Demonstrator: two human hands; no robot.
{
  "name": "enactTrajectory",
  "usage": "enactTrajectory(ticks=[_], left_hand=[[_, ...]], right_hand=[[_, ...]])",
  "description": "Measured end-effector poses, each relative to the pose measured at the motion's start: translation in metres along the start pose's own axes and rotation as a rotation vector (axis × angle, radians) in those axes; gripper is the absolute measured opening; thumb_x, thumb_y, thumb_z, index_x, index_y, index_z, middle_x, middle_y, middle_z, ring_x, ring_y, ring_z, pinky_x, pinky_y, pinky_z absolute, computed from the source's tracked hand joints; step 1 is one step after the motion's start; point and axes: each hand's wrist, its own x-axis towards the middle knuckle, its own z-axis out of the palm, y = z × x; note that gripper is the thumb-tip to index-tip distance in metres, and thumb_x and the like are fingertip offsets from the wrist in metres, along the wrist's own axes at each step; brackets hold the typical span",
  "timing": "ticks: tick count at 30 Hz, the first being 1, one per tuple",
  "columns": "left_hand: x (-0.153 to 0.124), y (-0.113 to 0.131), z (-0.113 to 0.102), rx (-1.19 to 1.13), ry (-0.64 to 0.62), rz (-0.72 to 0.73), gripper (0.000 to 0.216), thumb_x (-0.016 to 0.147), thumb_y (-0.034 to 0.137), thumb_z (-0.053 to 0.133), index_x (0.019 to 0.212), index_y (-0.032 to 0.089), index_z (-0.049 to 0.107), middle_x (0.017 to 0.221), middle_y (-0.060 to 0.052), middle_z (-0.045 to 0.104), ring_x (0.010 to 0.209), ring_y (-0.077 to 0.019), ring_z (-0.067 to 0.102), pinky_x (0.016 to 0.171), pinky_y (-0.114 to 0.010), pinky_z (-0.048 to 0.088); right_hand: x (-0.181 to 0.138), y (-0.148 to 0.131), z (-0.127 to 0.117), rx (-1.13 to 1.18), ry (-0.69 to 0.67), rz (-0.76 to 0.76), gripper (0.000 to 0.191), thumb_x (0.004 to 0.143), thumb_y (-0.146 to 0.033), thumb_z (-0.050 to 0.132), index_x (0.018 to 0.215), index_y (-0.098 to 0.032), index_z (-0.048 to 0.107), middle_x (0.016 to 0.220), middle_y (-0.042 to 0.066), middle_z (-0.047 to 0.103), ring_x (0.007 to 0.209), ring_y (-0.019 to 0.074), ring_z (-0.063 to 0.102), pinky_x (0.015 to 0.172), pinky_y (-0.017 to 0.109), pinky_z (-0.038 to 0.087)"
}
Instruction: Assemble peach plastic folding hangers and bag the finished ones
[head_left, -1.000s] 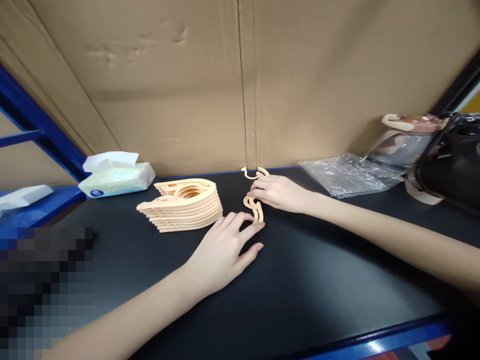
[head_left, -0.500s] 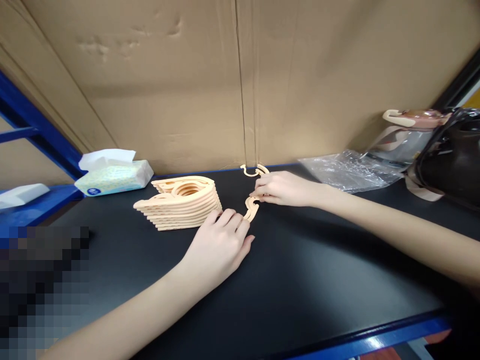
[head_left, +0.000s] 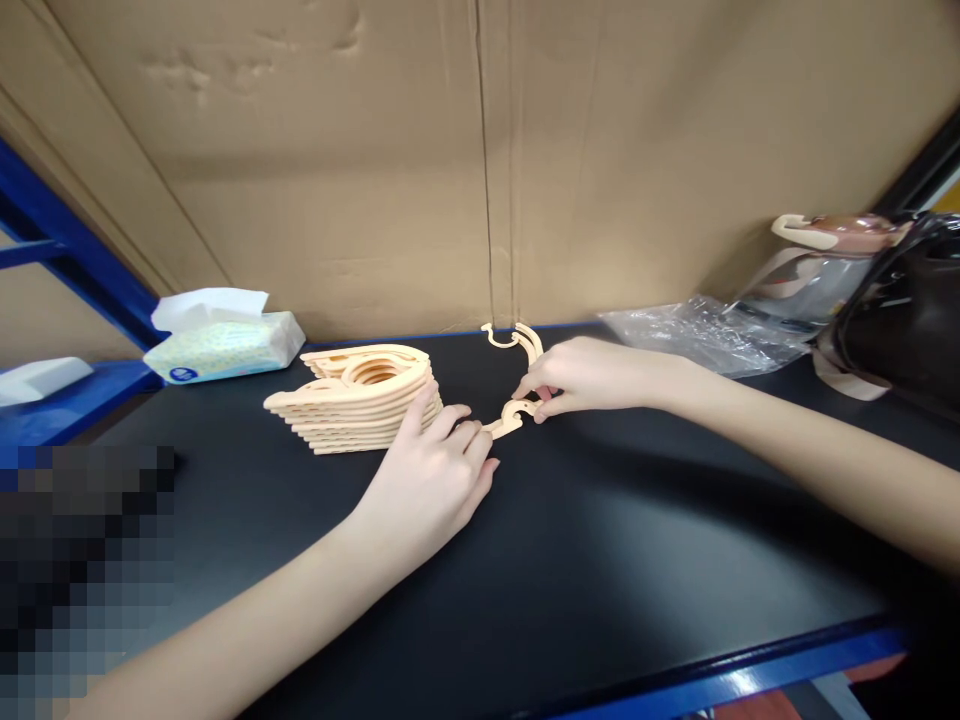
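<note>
Positioning, we judge: right hand point(head_left: 589, 375) pinches hanger point(head_left: 509, 410); left hand point(head_left: 431, 470), hold unclear, has stack point(head_left: 349, 405) at ten o'clock. Steadiness needed next.

From the hanger point(head_left: 510, 415), bare table point(head_left: 600, 560) opens between 5 and 7 o'clock, wide enough for a hand to pass between the forearms. The left hand point(head_left: 431, 460) blocks 8 o'clock; at 9 stands the stack point(head_left: 352, 405), with the tissues point(head_left: 225, 345) beyond it. At 11, a narrow gap runs between stack and hanger back to the cardboard point(head_left: 375, 200), which walls off 12. The right hand point(head_left: 574, 375) and its forearm bar 2 to 3, and past them crowd plastic point(head_left: 697, 335), bottle point(head_left: 795, 285) and bag point(head_left: 907, 310).
</note>
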Motion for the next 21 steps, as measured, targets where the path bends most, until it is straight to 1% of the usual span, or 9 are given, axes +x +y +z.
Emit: enactTrajectory(ticks=[3,5,8,10,12,14,16,19,21], left_hand=[[0.001,0.0,0.0,-0.01,-0.009,-0.016,0.021,0.09,0.021,0.05,0.096,0.011,0.067,0.09,-0.01,0.071,0.104,-0.0305,0.059,0.103,-0.058,0.032],[0.001,0.001,-0.001,-0.014,-0.014,-0.021,0.021,0.09,0.022,0.05,0.096,0.01,0.067,0.089,-0.01,0.07,0.105,-0.0311,0.059,0.106,-0.06,0.03],[0.001,0.001,0.0,-0.021,-0.008,-0.027,0.021,0.09,0.023,0.051,0.096,0.011,0.067,0.089,-0.011,0.07,0.105,-0.0314,0.059,0.106,-0.063,0.029],[0.001,0.001,0.001,-0.023,-0.006,-0.029,0.021,0.09,0.022,0.05,0.095,0.011,0.067,0.089,-0.011,0.07,0.105,-0.0315,0.059,0.106,-0.064,0.029],[0.001,0.001,0.002,-0.021,-0.005,-0.023,0.022,0.09,0.022,0.049,0.095,0.011,0.067,0.09,-0.011,0.07,0.105,-0.0318,0.059,0.107,-0.064,0.028],[0.002,0.001,0.002,-0.019,-0.004,-0.021,0.023,0.09,0.023,0.048,0.096,0.009,0.066,0.092,-0.012,0.07,0.105,-0.0318,0.06,0.107,-0.064,0.028],[0.002,0.001,0.003,-0.025,-0.009,-0.03,0.025,0.091,0.023,0.048,0.098,0.008,0.066,0.094,-0.013,0.07,0.104,-0.0318,0.061,0.107,-0.062,0.03],[0.002,0.001,0.003,-0.038,-0.013,-0.043,0.025,0.09,0.023,0.048,0.099,0.007,0.065,0.096,-0.014,0.07,0.105,-0.0325,0.061,0.106,-0.062,0.032],[0.001,0.001,0.002,-0.043,-0.004,-0.044,0.024,0.09,0.023,0.048,0.099,0.008,0.065,0.096,-0.013,0.07,0.106,-0.033,0.06,0.106,-0.063,0.031]], right_hand=[[-0.001,-0.002,-0.002,0.003,-0.017,0.011,0.012,0.083,-0.033,0.064,0.091,-0.027,0.072,0.073,-0.004,0.068,0.063,0.0129,0.058,0.056,0.023,0.03],[-0.002,-0.002,-0.004,0.0,-0.008,0.008,0.017,0.085,-0.039,0.064,0.094,-0.027,0.072,0.072,-0.004,0.068,0.062,0.0126,0.058,0.054,0.023,0.031],[-0.001,0.002,-0.006,-0.036,0.073,0.014,0.026,0.089,-0.043,0.058,0.103,-0.024,0.07,0.077,-0.001,0.07,0.065,0.0134,0.06,0.055,0.023,0.033],[0.001,0.007,-0.008,-0.074,0.146,0.04,0.026,0.091,-0.04,0.056,0.105,-0.022,0.069,0.085,0.0,0.072,0.072,0.0148,0.063,0.058,0.023,0.035],[0.005,0.014,-0.01,-0.119,0.204,0.087,0.024,0.093,-0.036,0.054,0.103,-0.021,0.069,0.089,0.002,0.072,0.076,0.0158,0.064,0.06,0.023,0.035],[0.013,0.022,-0.013,-0.181,0.237,0.144,0.023,0.094,-0.032,0.051,0.1,-0.02,0.07,0.089,0.003,0.072,0.077,0.0164,0.063,0.059,0.024,0.034],[0.025,0.031,-0.014,-0.26,0.241,0.196,0.022,0.093,-0.029,0.051,0.097,-0.019,0.07,0.09,0.003,0.071,0.079,0.0173,0.063,0.058,0.024,0.033],[0.048,0.042,-0.012,-0.326,0.189,0.243,0.022,0.09,-0.028,0.052,0.1,-0.021,0.071,0.097,0.003,0.07,0.088,0.0193,0.063,0.06,0.025,0.035],[0.064,0.045,-0.007,-0.34,0.167,0.263,0.023,0.088,-0.03,0.055,0.098,-0.019,0.072,0.096,0.006,0.071,0.088,0.0212,0.064,0.061,0.026,0.037]])
